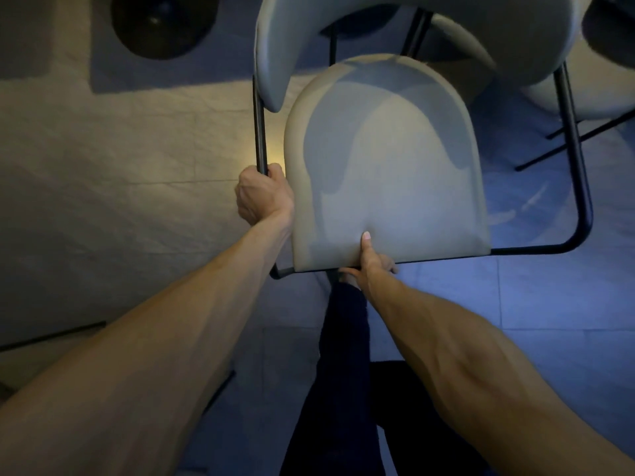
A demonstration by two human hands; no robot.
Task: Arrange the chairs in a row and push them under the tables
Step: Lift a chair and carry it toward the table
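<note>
You are standing over a pale upholstered chair (385, 166), looking almost straight down on its seat, with the curved backrest (275, 56) on the far side and the front edge of the seat nearest you. Your left hand (263, 197) is wrapped tight around the black metal frame tube (260, 132) at the left side of the seat, fingers closed over it, which gives you a firm handle for steering the chair sideways. Your right hand (372, 266) is clamped on the near front edge of the seat, thumb pressed flat on top of the cushion and the fingers curled under, out of sight; that pinch looks meant for lifting or dragging the front while the left hand keeps the frame from swinging. The two holds sit on different parts of the chair, so you can turn it as well as shift it. A second pale chair (556, 94) stands just beyond on the right, its black legs close to this chair's frame, so the row seems to be forming there. The dark round table base (165, 25) lies far left on the light floor (103, 166), and no tabletop shows in this view, so how close the chair is to being tucked under cannot be told. Your dark trouser leg (343, 338) stands right behind the seat, near enough to follow the chair forward.
</note>
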